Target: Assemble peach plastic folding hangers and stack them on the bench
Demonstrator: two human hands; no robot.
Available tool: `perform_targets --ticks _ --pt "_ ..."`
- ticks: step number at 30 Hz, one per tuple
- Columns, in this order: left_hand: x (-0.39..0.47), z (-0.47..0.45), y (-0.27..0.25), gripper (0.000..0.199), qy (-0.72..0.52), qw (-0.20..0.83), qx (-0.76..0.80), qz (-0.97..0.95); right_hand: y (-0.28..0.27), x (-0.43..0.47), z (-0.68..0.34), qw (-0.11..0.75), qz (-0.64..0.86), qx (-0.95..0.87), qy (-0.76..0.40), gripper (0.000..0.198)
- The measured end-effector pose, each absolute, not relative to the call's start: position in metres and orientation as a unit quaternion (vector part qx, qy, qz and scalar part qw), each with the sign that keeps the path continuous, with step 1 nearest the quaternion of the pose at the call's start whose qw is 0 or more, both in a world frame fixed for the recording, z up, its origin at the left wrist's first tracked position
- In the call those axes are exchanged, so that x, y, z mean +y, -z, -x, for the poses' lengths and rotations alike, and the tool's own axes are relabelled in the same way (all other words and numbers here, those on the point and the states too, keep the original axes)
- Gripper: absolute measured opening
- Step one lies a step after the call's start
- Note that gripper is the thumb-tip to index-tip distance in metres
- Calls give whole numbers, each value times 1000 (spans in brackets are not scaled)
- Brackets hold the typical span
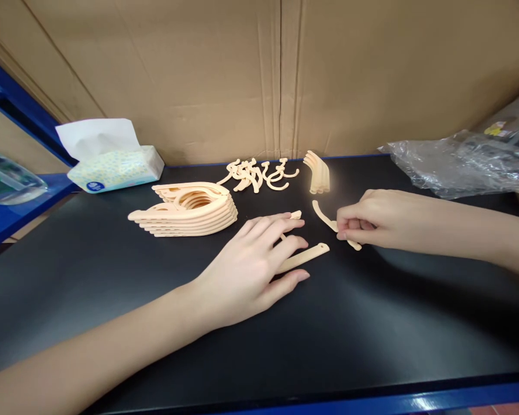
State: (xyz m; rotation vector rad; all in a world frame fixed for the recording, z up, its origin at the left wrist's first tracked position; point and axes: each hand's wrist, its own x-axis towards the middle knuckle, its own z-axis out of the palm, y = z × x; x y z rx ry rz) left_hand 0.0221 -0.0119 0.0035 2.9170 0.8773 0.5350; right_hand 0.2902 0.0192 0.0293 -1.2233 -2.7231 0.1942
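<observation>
My left hand [259, 259] lies palm down with its fingers spread over a beige plastic hanger piece [307, 256]. Its straight arm with a small hole pokes out to the right, and the part under the palm is hidden. My right hand [361, 222] pinches a slim curved beige hanger arm [323, 215], whose two ends show on either side of the fingers. Further left stand several folded hangers [185, 213] in a neat stack. Behind the hands are a loose heap of hanger hooks [246, 176] and a bundle of curved hanger arms [318, 173].
A tissue pack [116, 164] sits at the back left, beside a blue metal frame [21, 109]. Crumpled clear plastic bags [450, 161] lie at the back right. Cardboard [190, 75] walls off the rear of the black table [328, 340].
</observation>
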Motion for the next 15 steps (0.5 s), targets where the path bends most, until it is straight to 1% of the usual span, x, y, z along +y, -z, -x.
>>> perform_targets --ticks 1,3,5,7,9,12,14,15 --pt "-12 -22 -3 22 -162 34 275 -947 -31 20 -289 42 413 -907 -72 27" --pt "-12 -22 -2 17 -148 54 271 -949 -34 22 -289 7 422 -903 -79 21" --pt "-10 -21 -1 16 -142 74 267 -950 -36 25 -292 8 409 -909 -81 17" --pt "-9 -19 -1 16 -143 84 261 -951 -37 28 -295 9 380 -921 -90 19" --pt "-8 -18 -1 15 -147 84 259 -951 -37 30 -297 14 362 -927 -98 19" --pt "-7 -17 0 10 -152 79 260 -950 -36 29 -293 21 365 -925 -107 14" --pt "-6 -17 0 9 -152 77 263 -950 -34 26 -287 25 377 -920 -106 18" --pt "-6 -17 1 12 -153 75 266 -949 -34 24 -283 27 386 -917 -100 22"
